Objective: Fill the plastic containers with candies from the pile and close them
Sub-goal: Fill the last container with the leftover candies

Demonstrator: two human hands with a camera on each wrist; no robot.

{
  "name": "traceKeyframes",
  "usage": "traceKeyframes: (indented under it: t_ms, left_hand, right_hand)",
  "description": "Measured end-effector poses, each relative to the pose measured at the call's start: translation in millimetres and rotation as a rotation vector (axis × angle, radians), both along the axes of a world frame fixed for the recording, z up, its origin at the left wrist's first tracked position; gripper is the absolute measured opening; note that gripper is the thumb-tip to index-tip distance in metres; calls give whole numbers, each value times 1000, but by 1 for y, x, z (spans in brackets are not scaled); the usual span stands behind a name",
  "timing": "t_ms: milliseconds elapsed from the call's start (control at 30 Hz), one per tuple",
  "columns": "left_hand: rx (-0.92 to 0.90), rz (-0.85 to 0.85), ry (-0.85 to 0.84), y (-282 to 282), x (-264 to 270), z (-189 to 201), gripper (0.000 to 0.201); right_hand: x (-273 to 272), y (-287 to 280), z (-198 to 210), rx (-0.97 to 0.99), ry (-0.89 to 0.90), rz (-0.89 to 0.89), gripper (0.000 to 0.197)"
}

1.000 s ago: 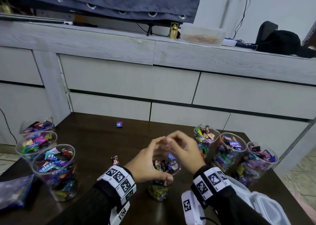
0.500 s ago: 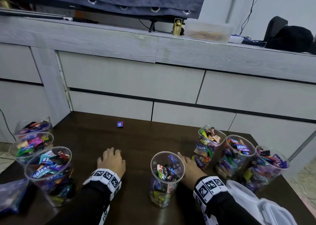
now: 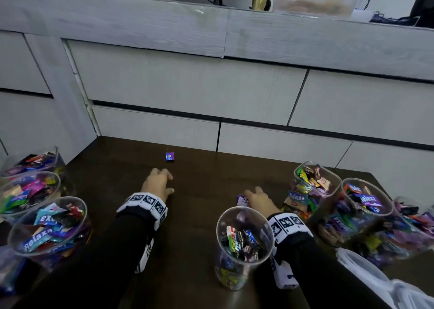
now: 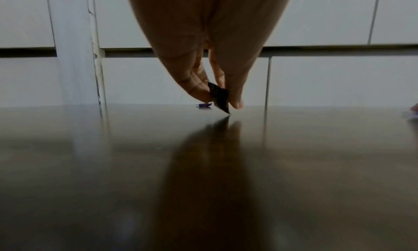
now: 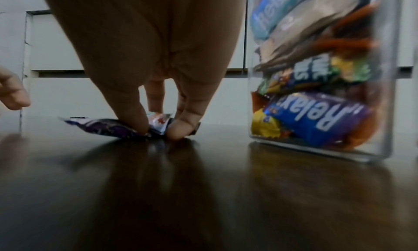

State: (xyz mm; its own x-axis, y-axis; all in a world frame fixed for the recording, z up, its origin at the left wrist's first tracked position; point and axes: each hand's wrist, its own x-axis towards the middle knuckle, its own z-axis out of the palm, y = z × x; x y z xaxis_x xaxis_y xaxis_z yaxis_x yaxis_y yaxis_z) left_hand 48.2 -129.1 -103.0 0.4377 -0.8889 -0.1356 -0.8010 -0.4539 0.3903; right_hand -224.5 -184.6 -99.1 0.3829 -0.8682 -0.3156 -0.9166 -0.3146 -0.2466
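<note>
A clear container [image 3: 244, 245], partly filled with candies, stands open near the table's front. My left hand [image 4: 220, 101] is left of it, low over the dark table [image 3: 202, 191]. Its thumb and fingers pinch a small dark candy [image 4: 219, 95], whose corner touches the wood. A loose purple candy [image 3: 169, 156] lies just beyond that hand. My right hand [image 5: 159, 129] is down on the table behind the container. Its thumb and fingers pinch a purple-wrapped candy [image 5: 106, 127] and a second candy [image 5: 158, 121] together.
Three open containers full of candies stand at the left edge [image 3: 47, 229] and three more at the right [image 3: 361, 210]; the nearest right one [image 5: 316, 76] is close beside my right hand. White plastic pieces [image 3: 366, 275] lie at the front right. Grey drawers [image 3: 187, 85] rise behind the table.
Both hands left the top of the middle container and went down to the table. The left reached forward and pinched a dark candy; the right closed on candies behind the container.
</note>
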Motion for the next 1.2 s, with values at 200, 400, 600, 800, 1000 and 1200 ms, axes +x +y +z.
traceKeyframes:
  t_ms: [200,400,600,800,1000,1200]
  left_hand:
    - [84,79,-32,-43,34,-13,88]
    - [194,-180,-330,-77,55,-22,128]
    - [311,-399,-196,-78,61,-13,90]
    - [274,-288,-232,-53,39,-14,77]
    - [293,-238,-255,-12,2,-15,60]
    - [199,-248,-282,19,-20,-12,44]
  right_hand:
    - [7,-23,-1,-161,-7,69,33]
    - [12,-39,-2,-200,-16,114,28]
    - [13,-44,-3,-97,-105,167,28]
    - [10,-25,-3,-3,-143,143,39]
    - [12,6,1,132,-66,221,52]
    - [-9,33,-11,7,-55,149,37]
